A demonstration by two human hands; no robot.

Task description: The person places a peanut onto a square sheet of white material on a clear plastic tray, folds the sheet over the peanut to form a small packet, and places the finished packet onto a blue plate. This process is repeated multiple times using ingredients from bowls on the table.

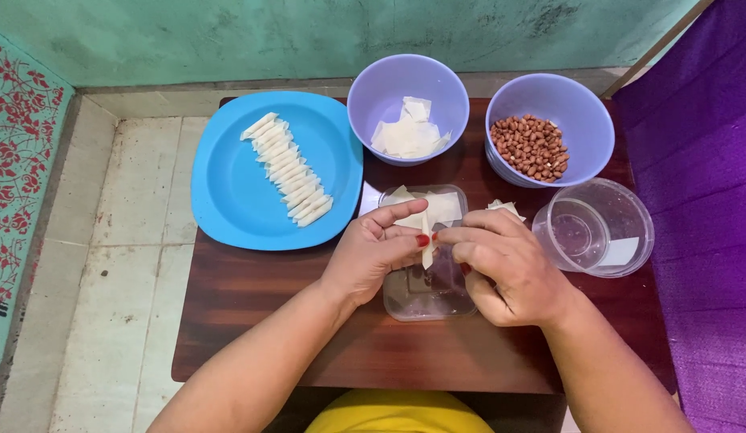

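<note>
My left hand (373, 252) and my right hand (505, 269) meet over a clear rectangular lid (425, 301) on the small wooden table (252, 321). Both pinch one pale dough wrapper (426, 240) between their fingertips, rolled into a thin upright strip. More flat wrappers (445, 204) lie on the lid just beyond the fingers. A blue plate (228, 192) at the left carries a row of several finished white rolls (289, 170).
A lilac bowl (381, 88) at the back holds wrapper squares (409, 132). A second lilac bowl (581, 108) holds peanuts (531, 146). A clear round tub (601, 228) stands at the right. A small wrapper piece (505, 207) lies by it. Purple cloth (701, 160) borders the right side.
</note>
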